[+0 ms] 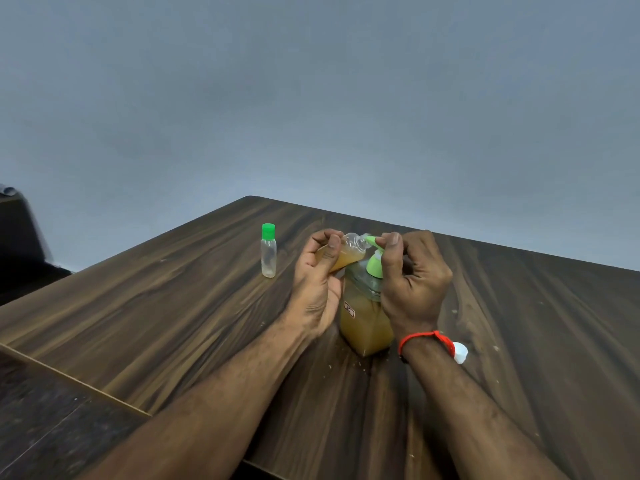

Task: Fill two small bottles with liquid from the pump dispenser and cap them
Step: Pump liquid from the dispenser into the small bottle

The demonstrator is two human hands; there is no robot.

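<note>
So the left hand (pixel 317 282) has its fingers and thumb wrapped around a small open bottle (pixel 348 252), tipped over on its side with the mouth aimed right at the green nozzle of the pump dispenser (pixel 367 306). That bottle looks partly full of the same amber liquid that's in the dispenser. The right hand (pixel 414 275) sits on top of the green pump head (pixel 375 261), fingers curled over it, fingertips right at the spout; can't really tell how hard it's pressing. The dispenser stands upright on the wooden table (pixel 173 306), between the two hands. Off to the left, well apart from all that, a second small bottle (pixel 268 252) stands upright with a green cap on, looking empty. A white cap (pixel 460 352) lies on the table just behind the right wrist, which has a red thread band (pixel 424 337) around it.
</note>
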